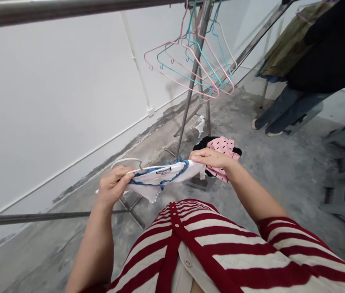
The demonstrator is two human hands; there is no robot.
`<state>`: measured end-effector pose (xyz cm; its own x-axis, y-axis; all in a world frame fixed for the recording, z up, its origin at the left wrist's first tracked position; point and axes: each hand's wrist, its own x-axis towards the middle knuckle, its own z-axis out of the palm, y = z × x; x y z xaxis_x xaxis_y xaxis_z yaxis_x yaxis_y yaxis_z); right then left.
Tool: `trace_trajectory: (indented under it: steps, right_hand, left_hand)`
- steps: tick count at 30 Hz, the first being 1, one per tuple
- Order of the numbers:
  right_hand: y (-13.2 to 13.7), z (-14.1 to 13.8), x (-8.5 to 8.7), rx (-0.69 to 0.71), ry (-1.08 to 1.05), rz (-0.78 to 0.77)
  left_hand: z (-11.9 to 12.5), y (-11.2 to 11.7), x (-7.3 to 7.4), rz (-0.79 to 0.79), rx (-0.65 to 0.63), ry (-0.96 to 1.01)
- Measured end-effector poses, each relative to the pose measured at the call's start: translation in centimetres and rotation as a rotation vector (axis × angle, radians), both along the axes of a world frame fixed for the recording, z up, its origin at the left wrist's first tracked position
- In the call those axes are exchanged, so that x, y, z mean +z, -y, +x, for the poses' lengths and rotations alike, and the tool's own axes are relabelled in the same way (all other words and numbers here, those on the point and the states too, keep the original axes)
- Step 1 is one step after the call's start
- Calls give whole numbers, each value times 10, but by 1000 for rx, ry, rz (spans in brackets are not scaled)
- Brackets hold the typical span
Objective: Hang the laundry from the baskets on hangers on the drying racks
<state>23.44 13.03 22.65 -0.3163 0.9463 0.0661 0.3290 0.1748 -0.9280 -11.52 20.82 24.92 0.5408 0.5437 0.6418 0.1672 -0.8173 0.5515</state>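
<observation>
holding white garment [148,178] between left hand [113,184] and right hand [208,157]

Room is left between the white garment [150,177] and the hangers [203,64], though it is crossed by a slanting metal leg [188,106]. Passage is limited by the rail [68,9] overhead and, beyond the right hand [208,157], by piled clothes [223,145].

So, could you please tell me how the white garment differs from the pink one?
The white garment has blue trim, while the pink garment has dark spots. The white garment is held between the left hand and right hand; the pink garment lies piled with dark cloth. A white hanger is at the white garment's neckline, but none shows at the pink garment. Both are cloth.
</observation>
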Motion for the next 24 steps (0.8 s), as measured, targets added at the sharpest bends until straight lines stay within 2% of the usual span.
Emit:
trace_trajectory:
  steps: [3, 7, 9, 13, 15, 17, 19, 21, 24]
  right_hand:
    - [0, -9, -1, -10, -104, -35]
    - [0, -10, -3, -134, -124, 105]
    - [-3, -4, -8, -146, -99, 123]
    - [-5, 8, -27, -90, -79, -30]
    - [-3, 10, -32, -146, -56, -60]
    - [1, 12, -31, -302, -37, 49]
    - [7, 14, -23, -419, -11, 262]
    - [14, 17, -14, -409, 38, 429]
    - [26, 22, -2, -285, 127, 469]
  left_hand:
    - [4, -1, 3, -3, -1, -56]
    - [3, -2, -1, 10, 20, -50]
    - [1, -3, -5, 10, 36, -22]
    - [-6, -4, -6, -38, 143, 40]
    - [-9, -4, -5, -77, 203, 57]
    - [-10, -4, -4, -117, 260, 44]
    - [-9, -3, -4, -130, 310, 22]
    - [-7, -2, -7, -105, 351, 45]
    - [-3, 1, -11, -61, 375, 137]
